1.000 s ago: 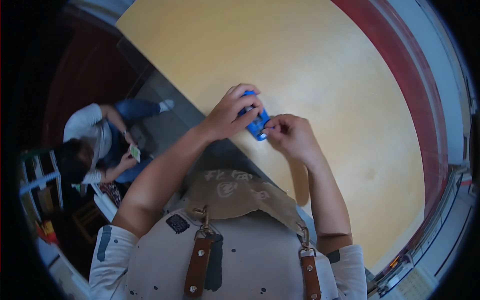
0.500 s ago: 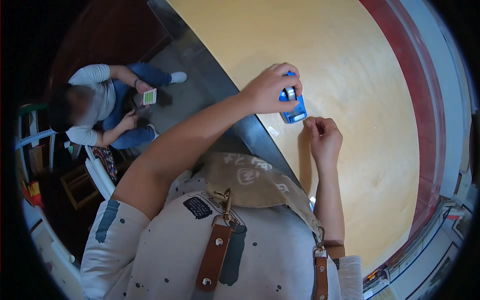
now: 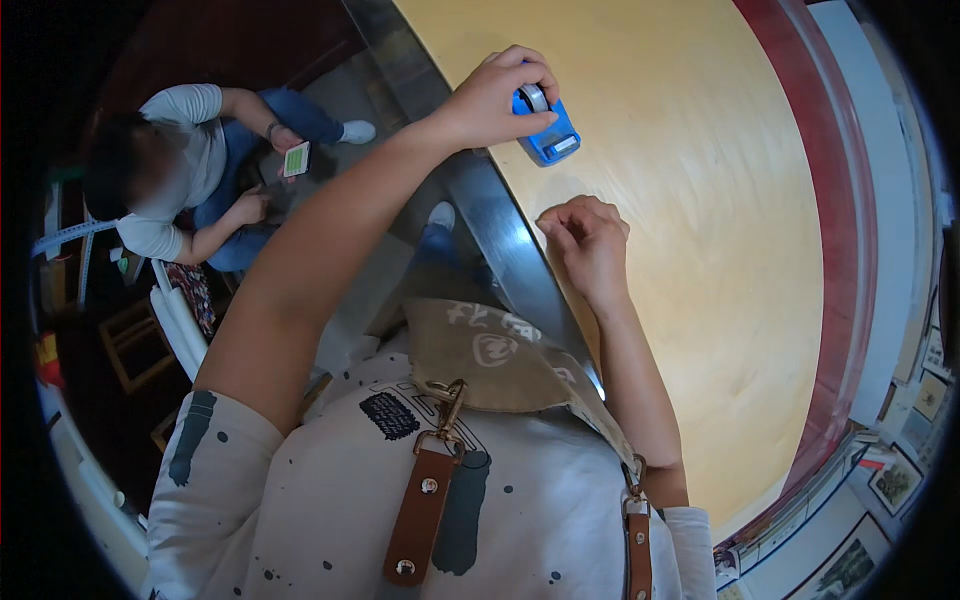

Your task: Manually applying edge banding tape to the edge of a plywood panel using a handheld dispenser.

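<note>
My left hand (image 3: 492, 100) is closed around a blue tape dispenser (image 3: 557, 143) at the far left edge of the pale wooden tabletop (image 3: 710, 250). A roll of tape (image 3: 533, 97) shows between the thumb and the fingers. Nearer to me, my right hand (image 3: 594, 252) hovers by the same edge, apart from the dispenser. Its fingers are curled and thumb and forefinger pinch together. Whatever may be between those fingertips is too small to make out.
A dark metal strip (image 3: 500, 225) borders the tabletop on the left. Beyond it a seated person (image 3: 205, 185) holds a phone (image 3: 296, 159). A red band (image 3: 838, 260) curves along the right side. Wooden frames (image 3: 138, 345) stand at the lower left.
Both hands have shifted toward the upper left of the picture, the left with the tape dispenser. The gap between my right hand and the dispenser has widened. The view has shifted slightly.
</note>
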